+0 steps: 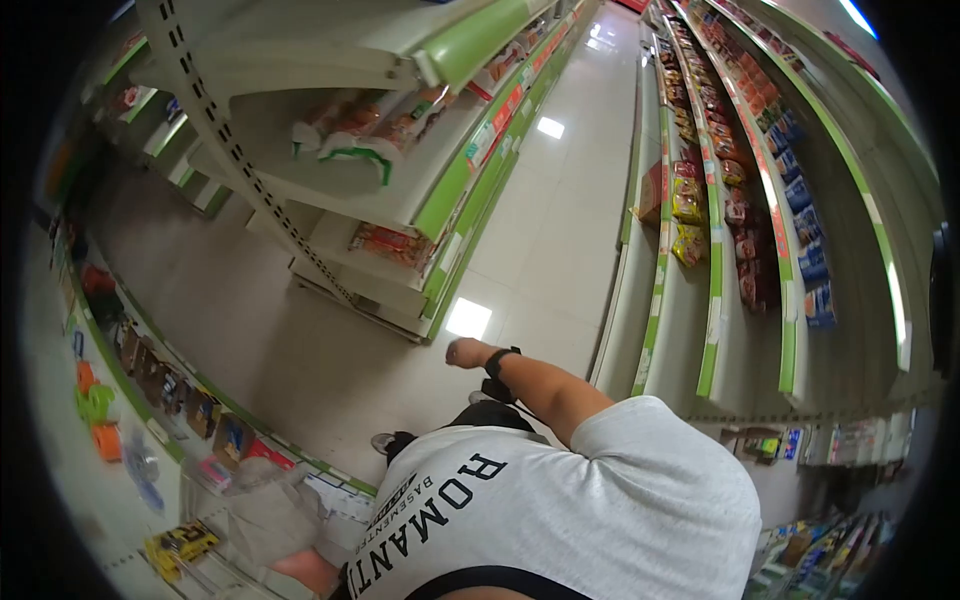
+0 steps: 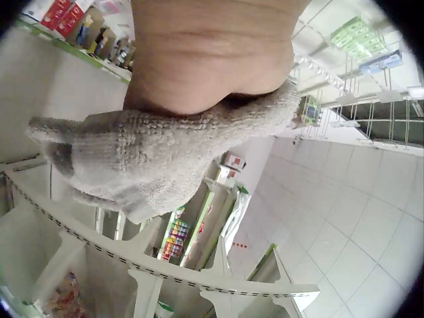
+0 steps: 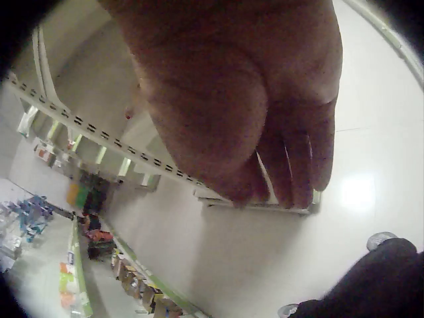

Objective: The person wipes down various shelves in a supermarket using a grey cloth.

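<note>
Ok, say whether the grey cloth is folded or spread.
Bunched, not spread: the grey cloth gathers in loose folds at the left hand.

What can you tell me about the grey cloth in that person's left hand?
The grey cloth looks like soft, looped towelling, with a flatter band near one end. It is bunched and folded, and its edges bend into loose folds. The left hand holds it; the fingers are hidden in the left wrist view.
</note>
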Tool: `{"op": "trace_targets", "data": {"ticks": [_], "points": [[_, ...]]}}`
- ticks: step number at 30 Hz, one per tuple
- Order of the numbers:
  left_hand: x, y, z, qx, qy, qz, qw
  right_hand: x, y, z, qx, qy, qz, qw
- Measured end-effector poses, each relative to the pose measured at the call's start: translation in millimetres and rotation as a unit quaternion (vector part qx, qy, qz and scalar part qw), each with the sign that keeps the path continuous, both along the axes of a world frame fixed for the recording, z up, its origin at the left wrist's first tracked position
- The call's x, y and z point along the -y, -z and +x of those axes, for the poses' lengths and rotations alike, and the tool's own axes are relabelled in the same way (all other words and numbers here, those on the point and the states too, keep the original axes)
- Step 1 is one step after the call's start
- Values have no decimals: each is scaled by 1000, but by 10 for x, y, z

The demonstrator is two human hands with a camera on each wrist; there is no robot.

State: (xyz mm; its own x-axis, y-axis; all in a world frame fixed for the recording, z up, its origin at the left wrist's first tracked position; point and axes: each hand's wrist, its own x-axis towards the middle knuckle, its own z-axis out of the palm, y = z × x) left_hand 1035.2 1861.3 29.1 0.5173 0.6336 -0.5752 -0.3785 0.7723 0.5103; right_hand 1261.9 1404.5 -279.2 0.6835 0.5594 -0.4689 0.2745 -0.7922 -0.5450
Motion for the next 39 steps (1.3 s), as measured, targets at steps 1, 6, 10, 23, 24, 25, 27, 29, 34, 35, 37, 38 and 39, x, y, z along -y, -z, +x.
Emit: {"op": "trace_targets", "data": {"ticks": [1,6,10,23,24,25,27,29,34,35,37,38,39], "points": [[-210,-24,125,7,12,2,1000,-49,-42,-174,-34,14,-18,999],[-1133,-80,711,23,65,11,998,-28,-345,-748,-190,193,-174,947],[-1466,-43,1159,29,104,7,994,53,-311,-1058,-213,324,-208,898],[-2115,-123,2510,54,186,33,981,-1000,649,346,-40,164,-162,972],[-2158,-106,2604,57,188,34,980,-1274,346,625,-88,222,-149,960],[-2203,-107,2695,57,191,38,979,-1469,248,853,53,-17,-164,985],[-2269,-114,2844,60,197,43,978,-1724,546,1186,-6,155,15,988],[-2300,-127,3016,62,213,46,974,-1974,-13,1164,-29,253,80,964],[-2369,-229,3526,84,255,61,961,-2082,306,1149,125,101,-154,975],[-2413,-275,3607,86,266,63,958,-2066,66,941,60,179,-138,972],[-2452,-355,3764,93,281,64,953,-2060,413,489,-5,370,-114,922],[-2449,-397,3850,94,289,72,950,-2021,650,274,-37,404,-87,910],[-2463,-430,3919,98,297,77,947,-2050,468,-3,-49,413,-108,903]]}}
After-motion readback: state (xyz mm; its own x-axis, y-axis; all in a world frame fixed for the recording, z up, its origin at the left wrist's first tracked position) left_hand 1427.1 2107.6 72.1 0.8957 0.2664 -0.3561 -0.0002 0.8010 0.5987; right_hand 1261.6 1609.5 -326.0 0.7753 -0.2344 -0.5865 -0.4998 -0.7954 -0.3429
